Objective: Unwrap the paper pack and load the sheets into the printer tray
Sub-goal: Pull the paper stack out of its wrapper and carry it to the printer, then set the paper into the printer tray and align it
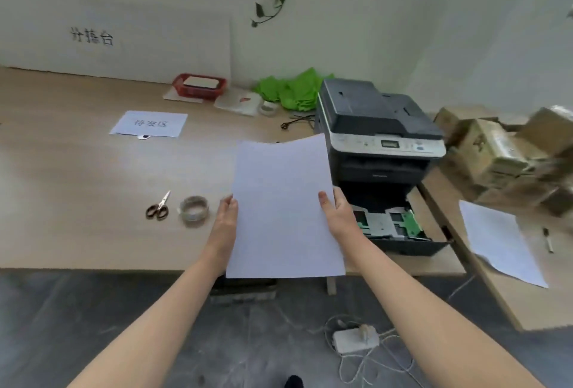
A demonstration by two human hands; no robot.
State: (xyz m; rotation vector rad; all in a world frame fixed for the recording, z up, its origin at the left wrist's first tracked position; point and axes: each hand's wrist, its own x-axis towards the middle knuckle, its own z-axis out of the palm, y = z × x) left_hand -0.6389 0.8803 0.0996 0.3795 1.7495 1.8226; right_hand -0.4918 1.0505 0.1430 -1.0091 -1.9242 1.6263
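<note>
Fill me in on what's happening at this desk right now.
A person is holding a stack of white sheets above the desk edge, the left hand gripping one long side and the right hand the other. Just to the right, the printer sits with its paper tray pulled out, and no paper shows in it, so loading hasn't happened yet. Scissors and a roll of clear tape lie on the desk to the left, untouched.
</note>
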